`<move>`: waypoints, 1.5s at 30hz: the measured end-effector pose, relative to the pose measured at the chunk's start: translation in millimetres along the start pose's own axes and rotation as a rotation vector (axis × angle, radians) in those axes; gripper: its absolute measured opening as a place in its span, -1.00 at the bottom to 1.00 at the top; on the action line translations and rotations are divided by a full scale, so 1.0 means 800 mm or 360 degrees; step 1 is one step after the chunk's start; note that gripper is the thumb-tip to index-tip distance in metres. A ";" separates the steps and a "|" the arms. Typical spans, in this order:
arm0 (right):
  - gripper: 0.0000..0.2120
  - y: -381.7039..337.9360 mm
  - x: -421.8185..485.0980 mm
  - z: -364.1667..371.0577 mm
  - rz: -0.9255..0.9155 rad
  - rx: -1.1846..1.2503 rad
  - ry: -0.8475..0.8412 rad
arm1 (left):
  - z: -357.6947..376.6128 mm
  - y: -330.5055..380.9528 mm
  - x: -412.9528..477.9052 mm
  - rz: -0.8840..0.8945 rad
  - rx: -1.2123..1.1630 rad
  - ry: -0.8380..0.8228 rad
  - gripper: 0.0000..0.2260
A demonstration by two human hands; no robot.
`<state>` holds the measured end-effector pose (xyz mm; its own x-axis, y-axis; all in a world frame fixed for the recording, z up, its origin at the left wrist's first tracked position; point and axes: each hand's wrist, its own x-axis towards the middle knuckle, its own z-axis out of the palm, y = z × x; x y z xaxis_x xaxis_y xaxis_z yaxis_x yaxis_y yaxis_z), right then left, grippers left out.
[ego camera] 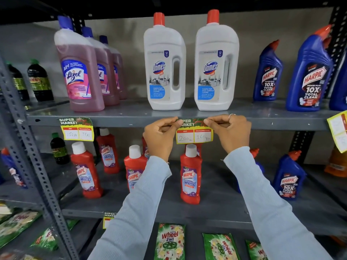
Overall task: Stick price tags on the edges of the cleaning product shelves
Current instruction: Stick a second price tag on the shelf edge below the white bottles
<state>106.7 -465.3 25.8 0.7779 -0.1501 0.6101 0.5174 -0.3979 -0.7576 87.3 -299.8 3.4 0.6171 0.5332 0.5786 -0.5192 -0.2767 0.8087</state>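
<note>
A yellow and green price tag [194, 133] reading 200 and 160 lies against the front edge of the grey upper shelf [120, 120], below two white Domex bottles [164, 66]. My left hand [159, 136] pinches the tag's upper left corner. My right hand [231, 132] pinches its upper right corner, a ring on one finger. Both press the tag's top strip onto the shelf edge. Another tag [77, 129], reading 150 and 75, is stuck on the same edge under the pink Lizol bottles [80, 70].
Blue Harpic bottles [308, 76] stand at the upper right, with a yellow tag [338, 128] at the right edge. Red Harpic bottles [190, 175] fill the middle shelf, whose edge bears a partly hidden tag [108, 219]. Green Wheel packets [169, 243] lie below. A perforated grey upright [28, 151] stands left.
</note>
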 end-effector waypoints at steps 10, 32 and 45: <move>-0.80 0.002 -0.005 0.008 -0.0064 -0.0105 0.0122 | 0.011 -0.003 -0.007 0.0036 -0.0053 0.0167 -0.78; -0.85 0.003 -0.004 -0.059 0.0095 0.0221 0.0150 | 0.023 0.012 -0.034 0.0175 -0.0101 0.0297 -0.57; -0.65 0.161 0.029 -0.292 0.0435 0.0392 0.0877 | 0.224 0.066 -0.127 0.0553 -0.0138 -0.0225 -0.92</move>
<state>108.4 -731.4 -3.6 0.6305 -0.6832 0.3684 0.4446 -0.0712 -0.8929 103.1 -511.9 5.9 0.4679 0.3022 0.8305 -0.7561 -0.3496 0.5532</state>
